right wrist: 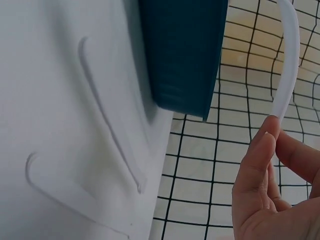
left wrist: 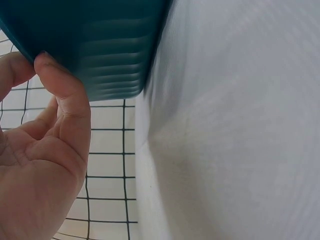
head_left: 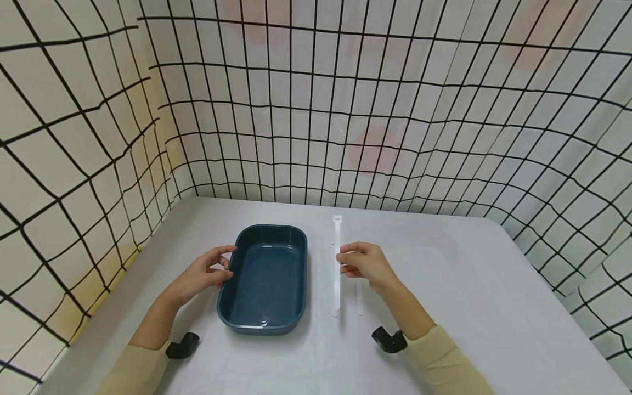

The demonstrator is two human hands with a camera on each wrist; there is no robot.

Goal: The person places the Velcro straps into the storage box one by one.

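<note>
A dark blue rectangular basin (head_left: 267, 331) with rounded corners stands on the white-covered table. My left hand (head_left: 201, 276) is at its left side, thumb and fingers holding the rim; in the left wrist view the fingertips (left wrist: 46, 62) lie against the wall close to the edge. To the right of the basin, my right hand (head_left: 365, 265) pinches a long white cable tie (head_left: 337, 291) between thumb and fingers. Its small square head points away from me. Seen from the right wrist, the cable tie (right wrist: 290, 60) bends slightly above the fingertips.
More white strips lie on the cloth: one strip (head_left: 360, 300) below the right hand, and another strip (right wrist: 107, 120) in the right wrist view. A black wire grid (head_left: 311, 115) rises round the table's back and sides. Black wrist cameras (head_left: 389, 340) sit at both cuffs.
</note>
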